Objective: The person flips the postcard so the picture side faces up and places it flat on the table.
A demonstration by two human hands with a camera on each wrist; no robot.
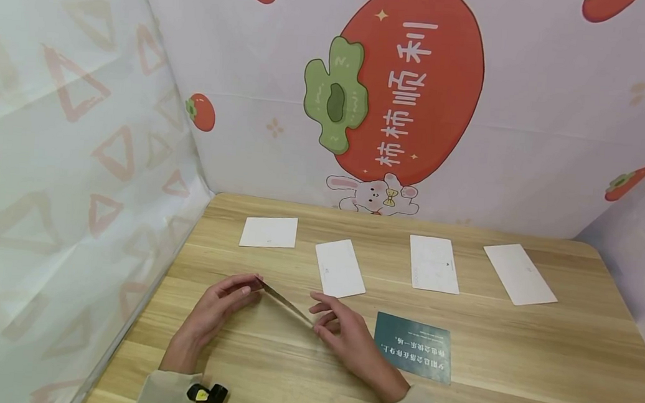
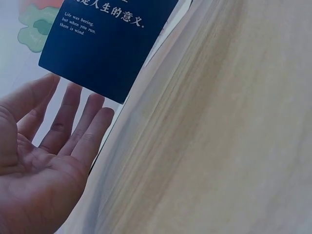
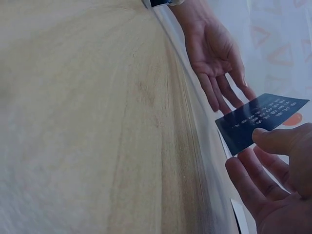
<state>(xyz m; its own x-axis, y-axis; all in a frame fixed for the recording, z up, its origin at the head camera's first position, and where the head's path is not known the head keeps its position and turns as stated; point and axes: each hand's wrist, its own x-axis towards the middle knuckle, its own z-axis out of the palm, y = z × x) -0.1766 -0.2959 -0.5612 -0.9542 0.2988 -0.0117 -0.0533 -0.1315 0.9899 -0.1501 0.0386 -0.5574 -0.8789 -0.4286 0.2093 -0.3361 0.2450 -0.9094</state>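
Observation:
A dark blue postcard (image 2: 105,56) with white Chinese and English text is held up off the table between both hands; the head view shows it nearly edge-on. My right hand (image 1: 349,337) pinches its near right end, thumb on the printed face and fingers beneath, as the right wrist view shows. At the opposite end, my left hand (image 1: 216,309) has its fingers loosely extended, fingertips right at the card's edge. Beside the right wrist, a dark green postcard (image 1: 413,348) with white text lies flat on the table.
Toward the back of the wooden table (image 1: 513,365) lie several white-faced cards, including a left one (image 1: 268,232), one near the right hand (image 1: 341,268) and a far right one (image 1: 521,275). A printed cloth backdrop (image 1: 528,147) rises behind; a white cloth wall (image 1: 49,176) borders the left.

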